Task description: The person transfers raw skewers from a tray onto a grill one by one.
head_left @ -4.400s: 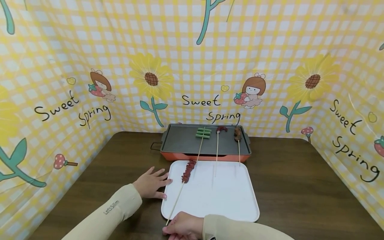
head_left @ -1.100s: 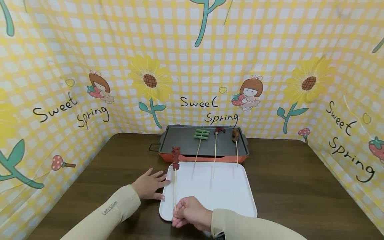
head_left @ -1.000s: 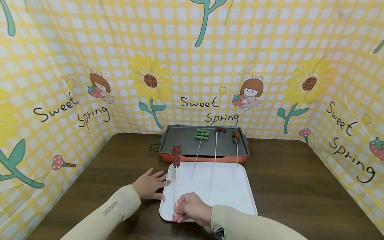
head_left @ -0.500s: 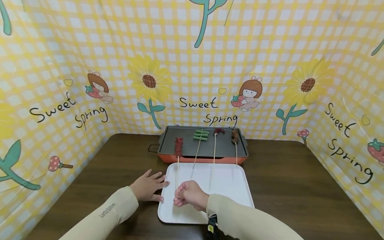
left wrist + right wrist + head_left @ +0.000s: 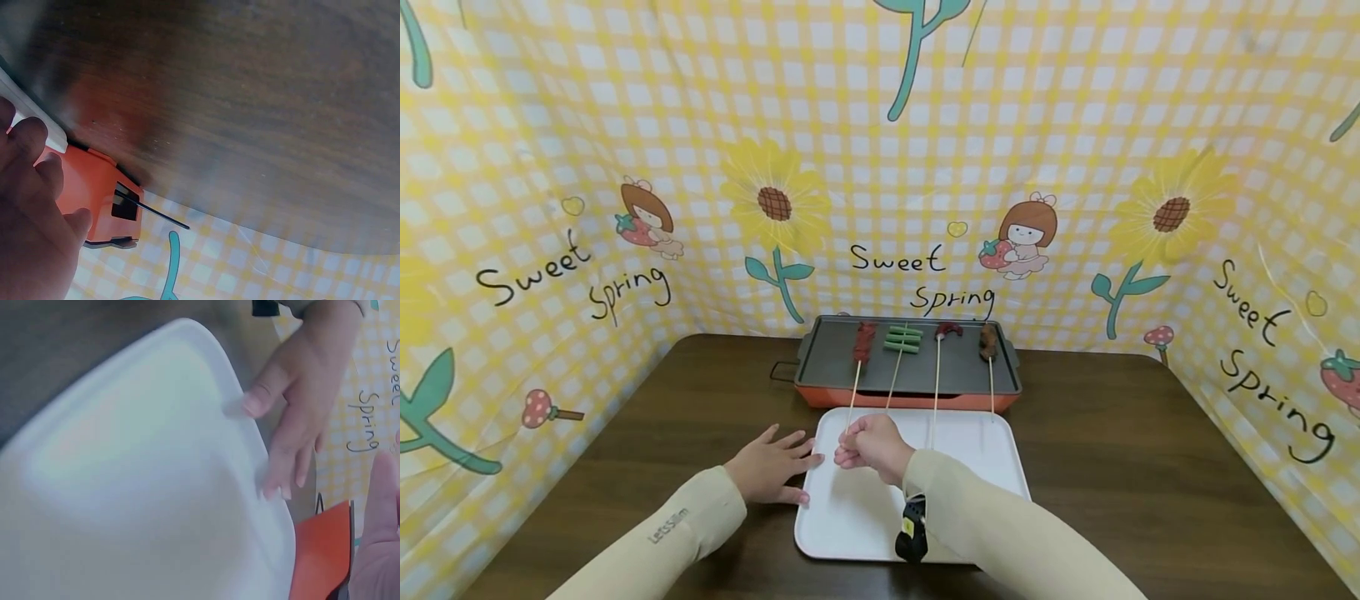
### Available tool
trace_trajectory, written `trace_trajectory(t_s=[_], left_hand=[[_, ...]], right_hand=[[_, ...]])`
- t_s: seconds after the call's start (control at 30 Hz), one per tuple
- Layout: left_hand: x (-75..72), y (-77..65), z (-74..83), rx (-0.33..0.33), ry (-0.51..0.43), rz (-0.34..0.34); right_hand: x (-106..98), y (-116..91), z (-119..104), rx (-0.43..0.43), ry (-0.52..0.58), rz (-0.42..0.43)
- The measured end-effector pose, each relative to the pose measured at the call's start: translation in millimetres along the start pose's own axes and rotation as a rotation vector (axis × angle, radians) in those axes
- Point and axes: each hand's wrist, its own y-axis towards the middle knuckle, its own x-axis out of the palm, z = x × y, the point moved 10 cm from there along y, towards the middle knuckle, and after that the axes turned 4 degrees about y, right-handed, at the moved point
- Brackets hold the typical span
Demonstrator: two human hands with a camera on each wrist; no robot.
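Observation:
My right hand (image 5: 876, 447) pinches the stick of a red meat skewer (image 5: 864, 342) above the white tray (image 5: 850, 533). The meat end is over the left part of the dark griddle plate (image 5: 827, 350); whether it touches the plate I cannot tell. To its right lie a green vegetable skewer (image 5: 902, 339), a dark red curled skewer (image 5: 950, 330) and a brown skewer (image 5: 988, 342), sticks towards me. My left hand (image 5: 772, 467) lies with spread fingers at the tray's left edge. In the right wrist view, its fingertips (image 5: 253, 405) touch the tray rim.
The griddle's orange base (image 5: 940, 402) stands directly behind the tray, with a wire handle (image 5: 784, 369) on its left side. Brown tabletop (image 5: 1120, 450) surrounds both. A yellow checked cloth (image 5: 880, 167) hangs behind and at the sides.
The right hand has carried the red meat skewer off the tray, forward and slightly right, over the griddle plate beside the green skewer. My left hand has stayed at the tray's edge.

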Motion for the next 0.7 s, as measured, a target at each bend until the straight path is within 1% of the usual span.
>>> trace_trajectory(t_s=[0.17, 0.33, 0.53, 0.7], left_hand=[[-1.0, -3.0, 0.3, -0.006, -0.005, -0.006], [-0.7, -0.4, 1.7, -0.003, -0.003, -0.010], [5.6, -0.6, 0.3, -0.011, -0.014, -0.020], [5.4, -0.5, -1.8, -0.012, -0.008, -0.013]], right_hand=[[-1, 8, -8, -0.006, 0.027, 0.006], [-7, 18, -14, -0.007, 0.036, 0.012], [-12, 27, -14, 0.044, 0.017, 0.026], [-12, 30, -17, 0.057, -0.008, 0.040]])
